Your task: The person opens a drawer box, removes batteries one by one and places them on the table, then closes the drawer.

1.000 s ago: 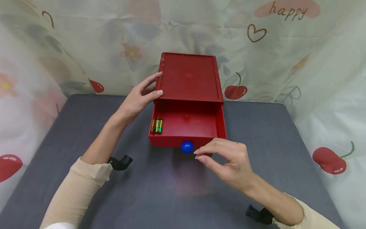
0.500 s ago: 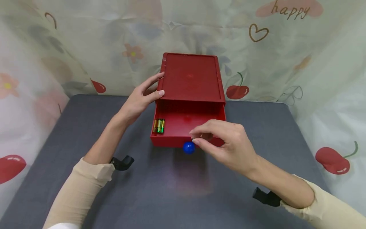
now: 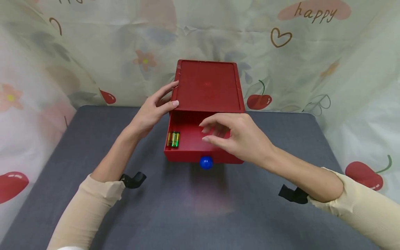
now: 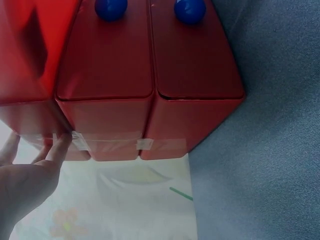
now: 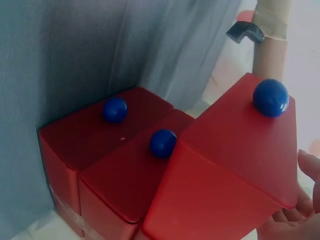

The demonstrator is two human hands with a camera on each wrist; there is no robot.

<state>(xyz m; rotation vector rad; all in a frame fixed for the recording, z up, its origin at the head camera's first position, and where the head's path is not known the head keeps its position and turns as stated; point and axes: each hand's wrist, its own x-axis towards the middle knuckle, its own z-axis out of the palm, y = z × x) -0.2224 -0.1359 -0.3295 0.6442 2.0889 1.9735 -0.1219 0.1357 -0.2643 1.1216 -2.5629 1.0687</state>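
Observation:
A red drawer cabinet [image 3: 207, 86] stands on the table, its top drawer [image 3: 187, 156] pulled out. Small green-and-gold batteries [image 3: 173, 139] lie side by side in the drawer's left front corner. My left hand [image 3: 149, 114] rests against the cabinet's left side, the thumb at the top front edge; its fingers touch the side in the left wrist view. My right hand [image 3: 240, 139] is over the drawer's right part, fingers bent and thumb apart from them, with nothing visible between. A blue ball knob [image 3: 206, 163] sits on the drawer front.
Two lower drawers with blue knobs [image 5: 115, 109] are closed beneath the top one. Clear tape [image 4: 145, 144] runs along the cabinet side. A grey cloth-covered table [image 3: 150, 208] lies around it, with a patterned curtain [image 3: 125, 45] behind. Each wrist wears a black mount [image 3: 293, 194].
My right hand has moved from beside the knob, up and forward to over the open drawer, its fingertips spreading slightly apart. The left hand stays at the cabinet's side.

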